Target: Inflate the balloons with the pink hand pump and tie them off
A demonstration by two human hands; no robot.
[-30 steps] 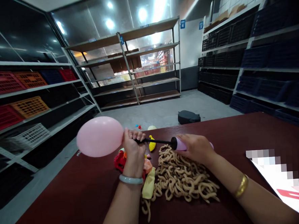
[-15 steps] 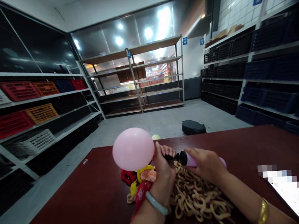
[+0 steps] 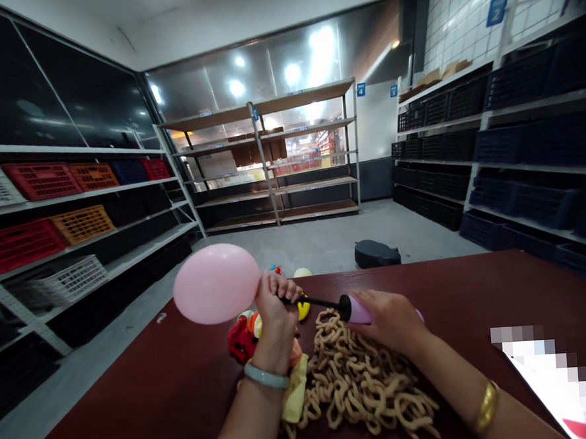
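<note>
Head view, nearest me: my two forearms rose from the lower edge, a pale green bangle (image 3: 265,375) on the left wrist and a gold bangle (image 3: 486,405) on the right. Under them lay the dark red table (image 3: 135,401), and between my arms sat a heap of tan looped cord (image 3: 367,380). A blurred white sheet (image 3: 555,369) lay at the table's right near corner.

Just beyond the heap, my left hand (image 3: 275,313) was clenched around the neck of the pink balloon (image 3: 216,284), at the tip of the pump's black rod (image 3: 318,303). The balloon was blown up and stuck out to the left, above the table's far left part. My right hand (image 3: 388,316) was wrapped around the purple barrel of the pump (image 3: 355,310), which lay level between my hands over the cord. Below my left hand sat a small pile of limp balloons (image 3: 243,335), red, orange and yellow, touching the cord's left side.

Past the table, a black bag (image 3: 376,253) rested on the grey floor. Farther back stood bare metal shelving (image 3: 289,160). Red and orange crates (image 3: 37,179) lined the left racks, dark crates (image 3: 516,139) the right.
</note>
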